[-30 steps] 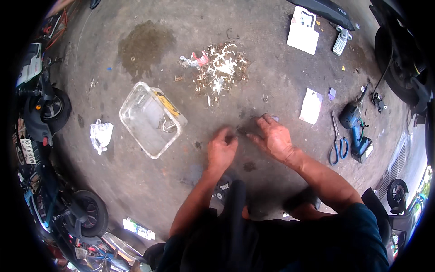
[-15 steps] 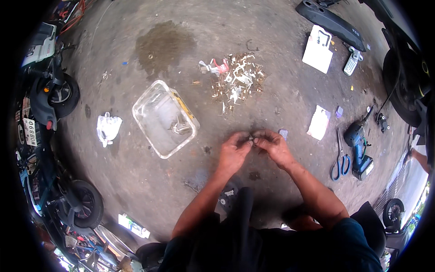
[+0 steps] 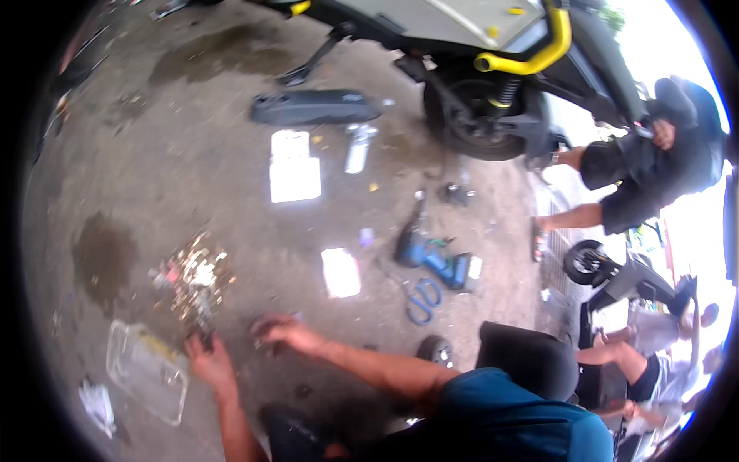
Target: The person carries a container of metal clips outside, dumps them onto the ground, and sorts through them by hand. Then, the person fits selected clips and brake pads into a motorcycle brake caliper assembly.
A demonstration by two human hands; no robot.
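A loose pile of small metal and white pieces (image 3: 202, 273) lies on the concrete floor, too blurred to tell their kind. At its near edge is my left hand (image 3: 211, 365), fingers pointing forward and apart, with nothing plainly held. To its right my right hand (image 3: 286, 333) hovers over the floor, smeared by motion, its fingers hard to make out. A clear plastic tub (image 3: 146, 375) with a yellow strip sits left of my left hand. Beyond it rests a crumpled white bag (image 3: 97, 408).
Right of my hands lie a white sheet (image 3: 341, 272), blue-handled scissors (image 3: 423, 302) and a blue cordless drill (image 3: 435, 258). Farther off are white cards (image 3: 294, 168), a grey cover (image 3: 314, 108) and a scooter's rear wheel (image 3: 483, 115). A person (image 3: 654, 162) is at the right.
My view has swung to the right, bringing the scooter and other people into sight. My hands, together before, have parted; the left now reaches to the pile's edge.
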